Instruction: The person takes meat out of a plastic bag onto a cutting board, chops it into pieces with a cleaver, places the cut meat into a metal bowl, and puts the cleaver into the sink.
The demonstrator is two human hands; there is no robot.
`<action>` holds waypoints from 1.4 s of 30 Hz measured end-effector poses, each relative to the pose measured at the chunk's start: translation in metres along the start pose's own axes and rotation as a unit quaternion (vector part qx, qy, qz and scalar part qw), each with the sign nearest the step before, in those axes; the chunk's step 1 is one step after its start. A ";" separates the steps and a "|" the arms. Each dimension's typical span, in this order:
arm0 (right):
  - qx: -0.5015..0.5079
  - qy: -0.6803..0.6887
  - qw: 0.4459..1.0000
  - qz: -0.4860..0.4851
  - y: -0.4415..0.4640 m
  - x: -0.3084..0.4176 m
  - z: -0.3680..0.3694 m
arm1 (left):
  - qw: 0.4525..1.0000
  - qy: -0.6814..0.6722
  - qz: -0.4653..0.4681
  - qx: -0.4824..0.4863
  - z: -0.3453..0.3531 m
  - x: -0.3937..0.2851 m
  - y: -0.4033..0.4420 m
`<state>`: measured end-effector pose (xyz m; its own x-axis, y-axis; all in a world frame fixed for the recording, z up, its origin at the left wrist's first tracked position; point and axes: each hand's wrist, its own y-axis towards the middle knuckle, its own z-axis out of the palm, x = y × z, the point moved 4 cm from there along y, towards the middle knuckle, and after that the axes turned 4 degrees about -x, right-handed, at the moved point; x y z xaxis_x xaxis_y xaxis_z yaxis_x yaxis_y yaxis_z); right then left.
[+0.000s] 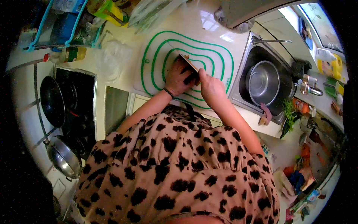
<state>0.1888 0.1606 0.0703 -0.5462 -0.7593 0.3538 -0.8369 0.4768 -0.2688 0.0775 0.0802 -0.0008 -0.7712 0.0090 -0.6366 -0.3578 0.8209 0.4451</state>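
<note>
A white cutting board (149, 80) with green rounded lines lies on the counter. My right hand (212, 87) is closed round the handle of a knife (189, 63), whose blade points up and to the left over the board. Against the blade's left side, my left hand (179, 78) presses down with curled fingers on dark food that is mostly hidden under it. Small orange-brown bits show at the blade's upper edge. A dark bracelet (169, 92) is on my left wrist.
Right of the board, a steel basin (263, 83) sits in the sink (242, 71). A black pan (52, 101) and a steel pot (63, 156) stand at the left by the stove. Plastic bags (153, 15) lie behind the board, and green leaves (288, 112) at the sink's front corner.
</note>
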 end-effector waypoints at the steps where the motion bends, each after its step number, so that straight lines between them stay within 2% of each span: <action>1: -0.004 -0.009 1.000 0.006 0.001 0.000 -0.002 | 1.000 -0.013 -0.006 0.002 0.001 0.002 0.001; 5: -0.010 0.028 0.999 0.026 -0.036 -0.015 -0.018 | 1.000 -0.007 -0.009 -0.004 0.001 0.003 0.001; 7: 0.061 -0.033 0.995 0.067 -0.052 -0.022 -0.011 | 1.000 0.004 0.001 -0.002 0.000 0.004 -0.004; 8: 0.066 -0.033 0.995 0.071 -0.050 -0.021 -0.005 | 1.000 -0.001 -0.002 0.002 -0.001 0.004 -0.009; 10: 0.009 0.007 1.000 0.018 -0.024 -0.019 0.005 | 0.999 0.017 -0.007 0.032 0.001 0.005 -0.007; 14: -0.011 0.023 1.000 -0.002 0.005 -0.024 0.023 | 0.999 0.026 0.000 0.029 0.008 0.006 -0.006; 18: 0.024 0.015 0.998 0.052 -0.029 -0.042 0.028 | 0.999 0.033 -0.020 0.026 0.013 0.011 -0.013; 20: -0.019 0.029 0.999 0.035 -0.036 -0.039 0.027 | 0.999 0.027 -0.022 0.030 0.011 0.008 -0.016; 23: -0.016 0.048 0.998 0.047 -0.029 -0.043 0.030 | 0.998 0.056 -0.013 0.038 0.010 0.010 -0.019; 26: -0.050 0.068 0.994 0.072 -0.035 -0.057 0.029 | 1.000 0.015 -0.014 -0.009 0.014 0.015 -0.025; 28: -0.074 0.097 0.989 0.082 -0.040 -0.050 0.019 | 0.995 0.077 0.050 -0.036 0.011 0.015 -0.029; 32: -0.106 0.065 0.991 0.040 -0.055 -0.034 -0.008 | 0.997 0.062 0.036 0.007 0.018 0.022 -0.038; 34: -0.068 0.007 0.998 0.006 -0.059 -0.020 -0.017 | 0.995 0.101 0.022 0.013 0.022 0.024 -0.038; 37: -0.033 -0.021 0.999 0.016 -0.065 -0.016 -0.016 | 0.997 0.074 -0.004 0.034 0.020 0.023 -0.033; 42: -0.022 -0.032 0.999 0.014 -0.070 -0.015 -0.022 | 0.996 0.079 0.043 0.008 0.017 0.020 -0.025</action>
<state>0.2549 0.1488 0.1036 -0.5668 -0.7714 0.2892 -0.8231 0.5158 -0.2374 0.0795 0.0697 -0.0355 -0.8726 -0.0094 -0.4884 -0.2789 0.8304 0.4823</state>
